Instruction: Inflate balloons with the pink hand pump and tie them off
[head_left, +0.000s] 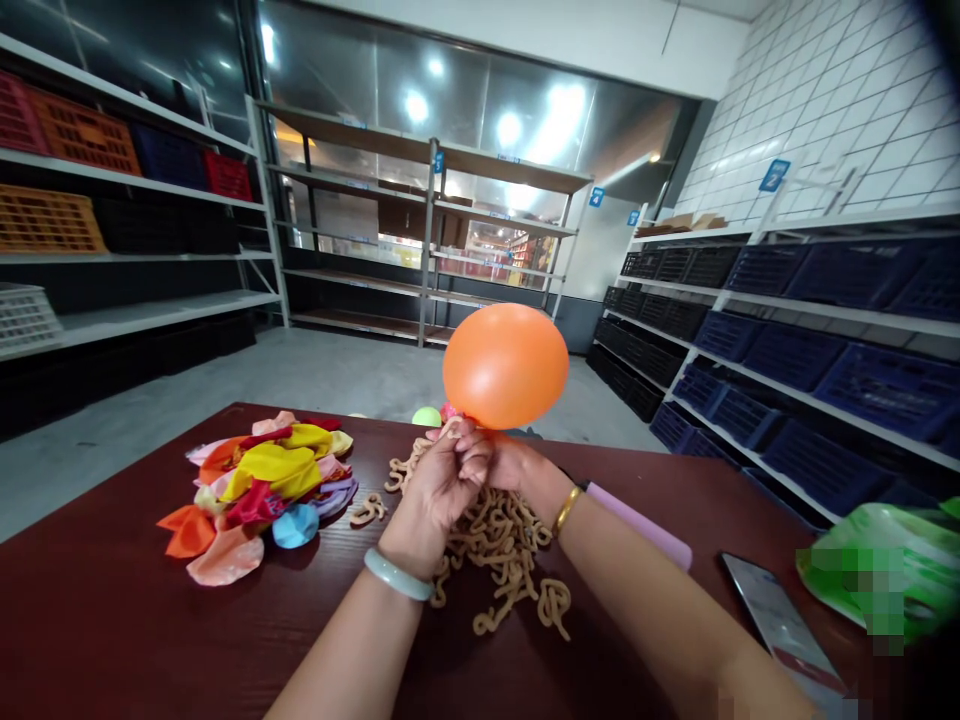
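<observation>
An inflated orange balloon (pixel 506 365) stands above my hands with its neck pointing down. My left hand (pixel 454 470) is closed at the neck, fingers pinched together; a tan rubber band (pixel 452 426) shows at its fingertips. Partly behind it, my right hand (pixel 510 462) is also closed around the balloon's base, its fingertips mostly hidden. Beneath both hands spreads a heap of tan, twisted rubber bands (pixel 499 540). To the left lies a pile of uninflated balloons (pixel 274 470) in yellow, orange, pink, red, blue and purple.
The dark red table (pixel 112 600) carries a pink-purple cylinder (pixel 645 530), a phone (pixel 780 610) and a green plastic bag (pixel 885 560) on the right. Past its far edge, a light green balloon (pixel 427 416) shows. Shelves with crates (pixel 795 360) line the room.
</observation>
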